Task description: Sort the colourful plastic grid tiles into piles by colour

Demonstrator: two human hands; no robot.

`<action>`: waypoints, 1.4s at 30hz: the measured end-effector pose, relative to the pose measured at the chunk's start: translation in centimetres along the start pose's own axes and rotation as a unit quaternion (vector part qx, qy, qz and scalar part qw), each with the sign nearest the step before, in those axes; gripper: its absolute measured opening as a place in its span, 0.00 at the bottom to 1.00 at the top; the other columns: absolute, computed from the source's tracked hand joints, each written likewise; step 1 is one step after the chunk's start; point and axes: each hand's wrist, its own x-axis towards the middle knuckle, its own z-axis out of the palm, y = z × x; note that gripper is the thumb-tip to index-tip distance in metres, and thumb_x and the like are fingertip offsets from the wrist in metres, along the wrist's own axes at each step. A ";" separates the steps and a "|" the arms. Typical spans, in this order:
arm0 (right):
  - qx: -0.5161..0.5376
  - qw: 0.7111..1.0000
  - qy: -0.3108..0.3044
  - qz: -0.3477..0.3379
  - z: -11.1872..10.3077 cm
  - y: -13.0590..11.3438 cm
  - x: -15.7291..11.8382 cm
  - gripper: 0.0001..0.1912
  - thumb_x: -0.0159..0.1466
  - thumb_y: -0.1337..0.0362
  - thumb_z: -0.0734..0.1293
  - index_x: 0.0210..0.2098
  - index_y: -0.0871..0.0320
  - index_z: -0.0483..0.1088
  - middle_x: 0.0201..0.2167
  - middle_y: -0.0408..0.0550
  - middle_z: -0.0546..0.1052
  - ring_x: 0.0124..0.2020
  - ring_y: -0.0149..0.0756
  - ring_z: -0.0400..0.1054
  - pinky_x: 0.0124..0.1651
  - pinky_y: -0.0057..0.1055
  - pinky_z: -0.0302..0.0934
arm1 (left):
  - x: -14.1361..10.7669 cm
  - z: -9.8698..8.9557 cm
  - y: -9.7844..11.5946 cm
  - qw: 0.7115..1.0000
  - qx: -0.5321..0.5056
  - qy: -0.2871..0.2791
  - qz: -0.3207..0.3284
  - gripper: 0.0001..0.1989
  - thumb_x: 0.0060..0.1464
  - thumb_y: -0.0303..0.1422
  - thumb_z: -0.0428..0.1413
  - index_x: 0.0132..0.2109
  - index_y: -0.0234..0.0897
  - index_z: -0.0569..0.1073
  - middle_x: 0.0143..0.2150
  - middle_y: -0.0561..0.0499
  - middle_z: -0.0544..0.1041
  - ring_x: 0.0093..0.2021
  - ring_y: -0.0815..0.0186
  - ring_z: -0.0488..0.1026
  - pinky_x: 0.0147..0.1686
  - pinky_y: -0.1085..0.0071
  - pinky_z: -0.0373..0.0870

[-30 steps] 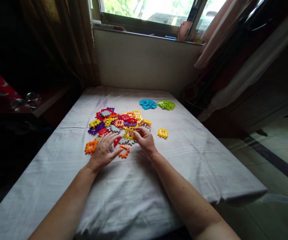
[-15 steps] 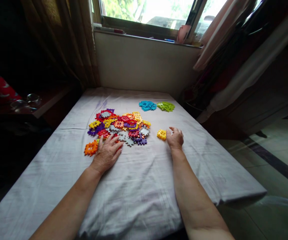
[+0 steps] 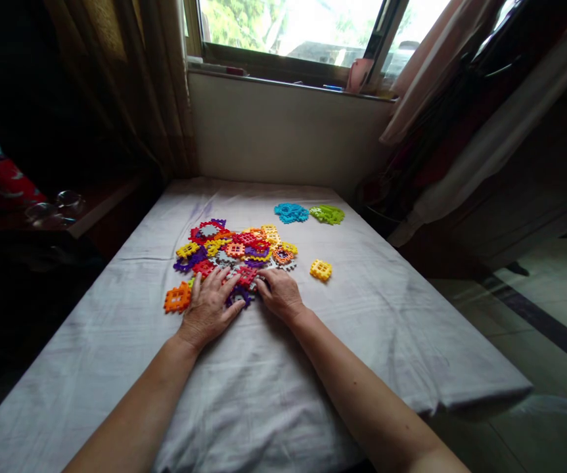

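Observation:
A mixed pile of plastic interlocking pieces [image 3: 234, 249] in red, yellow, purple, orange and grey lies on the cloth-covered table. My left hand [image 3: 209, 302] rests open with spread fingers on the pile's near edge. Beside it, an orange square piece [image 3: 177, 298] lies to the left, and a purple piece [image 3: 240, 297] sits by the thumb. At the near right edge of the pile is my right hand [image 3: 280, 294], fingers bent and slightly apart, their tips touching the pieces. No piece shows in its grasp. A yellow square piece [image 3: 321, 270] lies apart to the right.
Toward the back right are a blue group of pieces [image 3: 291, 212] and a green group [image 3: 327, 214]. Hanging clothes [image 3: 441, 157] flank the right side. A dark side table with glassware [image 3: 51, 213] stands left, and a window sill is behind.
My right hand has left the yellow piece and moved left to the pile. Pieces at the near edge, including a purple one, have shifted leftward between my hands.

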 end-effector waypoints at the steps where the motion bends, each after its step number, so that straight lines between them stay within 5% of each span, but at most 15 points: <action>1: 0.012 1.000 0.001 -0.012 0.1 -0.2 0.2 0.12 0.70 0.61 0.62 0.47 0.53 0.76 0.44 0.49 0.81 0.46 0.38 0.73 0.51 0.31 0.62 | 0.0 0.0 0.1 1.000 0.000 -0.005 0.004 0.27 0.60 0.45 0.54 0.65 0.47 0.68 0.68 0.42 0.67 0.70 0.47 0.60 0.70 0.39 0.44; 7: -0.064 0.997 0.010 0.052 -0.9 1.6 2.4 0.11 0.67 0.65 0.65 0.45 0.52 0.78 0.45 0.51 0.79 0.47 0.43 0.71 0.49 0.36 0.63 | 0.1 0.0 0.5 1.000 0.011 -0.014 -0.005 0.23 0.62 0.44 0.52 0.63 0.48 0.71 0.67 0.43 0.69 0.68 0.47 0.62 0.68 0.37 0.45; 20: -0.152 0.986 -0.062 -0.001 -1.7 1.8 4.6 0.14 0.72 0.62 0.60 0.42 0.54 0.78 0.45 0.54 0.78 0.45 0.41 0.69 0.47 0.34 0.58 | -0.1 0.2 0.2 1.000 0.008 -0.014 -0.015 0.24 0.63 0.44 0.51 0.64 0.49 0.69 0.67 0.43 0.70 0.68 0.49 0.62 0.68 0.38 0.49; 28: -0.078 0.996 0.026 -0.033 -1.1 3.9 2.6 0.13 0.72 0.66 0.58 0.41 0.57 0.74 0.41 0.54 0.78 0.44 0.41 0.69 0.49 0.33 0.59 | -0.2 0.1 0.2 1.000 0.018 -0.017 -0.019 0.23 0.63 0.44 0.51 0.64 0.48 0.69 0.67 0.44 0.70 0.68 0.50 0.62 0.68 0.39 0.50; 33: 0.031 0.986 0.118 0.110 -2.4 7.0 1.4 0.13 0.69 0.64 0.58 0.42 0.56 0.74 0.39 0.51 0.80 0.42 0.40 0.73 0.46 0.31 0.62 | -0.2 0.2 0.1 0.999 0.020 -0.020 -0.021 0.23 0.63 0.44 0.50 0.63 0.47 0.70 0.67 0.44 0.70 0.68 0.50 0.63 0.68 0.40 0.50; 38: 0.092 0.923 0.218 0.304 -4.7 11.2 0.5 0.17 0.66 0.59 0.58 0.46 0.58 0.75 0.39 0.52 0.81 0.40 0.41 0.74 0.43 0.32 0.64 | -0.2 0.3 -0.1 0.999 0.026 -0.019 -0.019 0.23 0.64 0.44 0.50 0.63 0.46 0.70 0.67 0.43 0.70 0.68 0.50 0.63 0.68 0.40 0.51; 42: 0.100 0.889 0.215 0.392 -5.2 14.1 -0.3 0.18 0.64 0.59 0.58 0.44 0.59 0.77 0.39 0.54 0.81 0.40 0.42 0.74 0.44 0.34 0.65 | -0.1 0.2 -0.1 0.999 0.031 -0.019 -0.017 0.24 0.64 0.45 0.50 0.63 0.46 0.70 0.67 0.43 0.69 0.68 0.50 0.63 0.67 0.41 0.53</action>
